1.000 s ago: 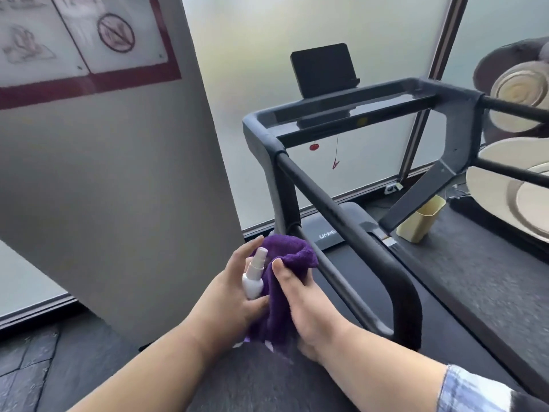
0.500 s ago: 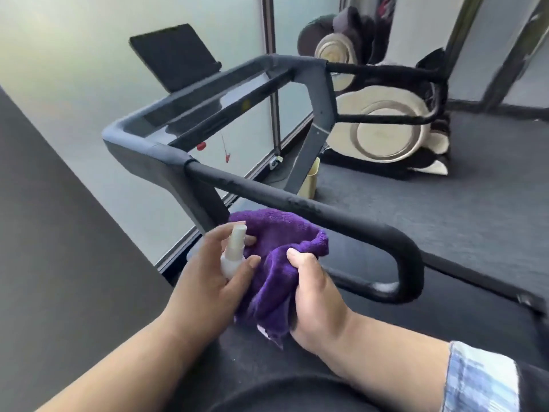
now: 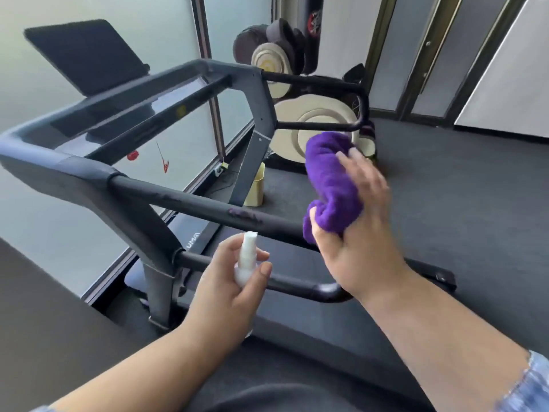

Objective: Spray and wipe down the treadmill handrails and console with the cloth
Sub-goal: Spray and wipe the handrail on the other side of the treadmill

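Our right hand (image 3: pixel 361 233) has lifted the one purple cloth (image 3: pixel 331 185) away from our left hand (image 3: pixel 228 289), fingers gripping it; left still clasps the one spray bottle (image 3: pixel 246 260) below the near handrail (image 3: pixel 208 208).

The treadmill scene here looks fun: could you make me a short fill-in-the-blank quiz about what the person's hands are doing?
1. The left hand holds a small white ____ bottle.
2. The cloth gripped by the right hand is ____ in colour.
3. The cloth is raised above the treadmill's near ____, not touching it.
4. Past the treadmill's far upright, a pale ____ cup stands on the floor.

Missing words: spray; purple; handrail; yellow
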